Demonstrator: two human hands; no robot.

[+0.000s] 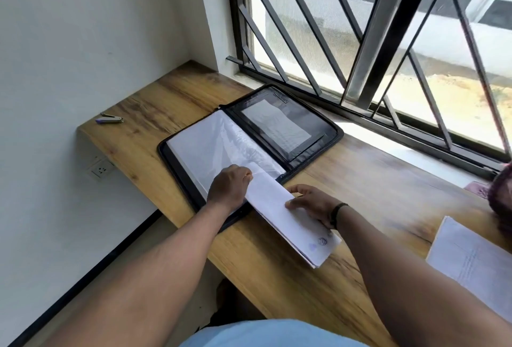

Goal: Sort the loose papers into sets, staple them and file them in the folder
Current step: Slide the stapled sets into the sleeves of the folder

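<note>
Both my left hand (228, 184) and right hand (314, 204) pinch a white stapled paper set (288, 216) at the open black zip folder's (250, 136) near edge.

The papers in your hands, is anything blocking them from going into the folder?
Nothing visible does. The papers already reach the open folder, with the left hand at the sleeve's edge and the right hand holding the papers.

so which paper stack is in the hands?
The paper set at the folder's near edge; both hands hold it. The other stack lies untouched at right.
</note>
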